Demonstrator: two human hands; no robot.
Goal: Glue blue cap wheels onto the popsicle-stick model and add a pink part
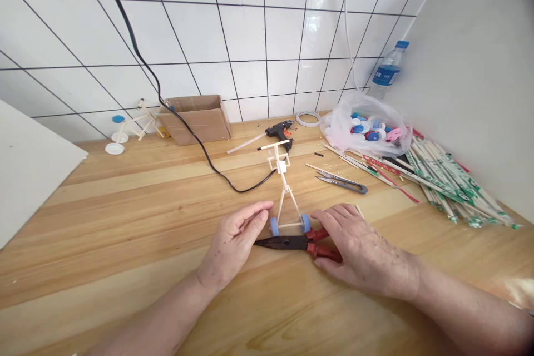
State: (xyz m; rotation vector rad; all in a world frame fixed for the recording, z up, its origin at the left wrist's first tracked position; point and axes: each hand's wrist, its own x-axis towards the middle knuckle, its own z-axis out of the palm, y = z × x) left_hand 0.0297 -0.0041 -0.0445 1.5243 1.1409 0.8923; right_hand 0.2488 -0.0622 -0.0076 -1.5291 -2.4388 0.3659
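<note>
A: Counter (125, 222) entry?
B: Stick frame (283, 189), centre, near the edge; two blue cap wheels (274, 226) fitted at the near end, far crossbar (273, 146) bare.
A: Hands?
B: Left hand (233, 242) open, just beside the frame. Right hand (359, 247) spread over needle-nose pliers (287, 242); grip unclear.

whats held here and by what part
The right hand holds the pliers by their red handles; the left hand holds nothing.

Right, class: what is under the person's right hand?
Red-handled long-nose pliers lie beneath the right hand; their dark jaws and part of the red grips show, but the hand covers the grip ends.
</note>
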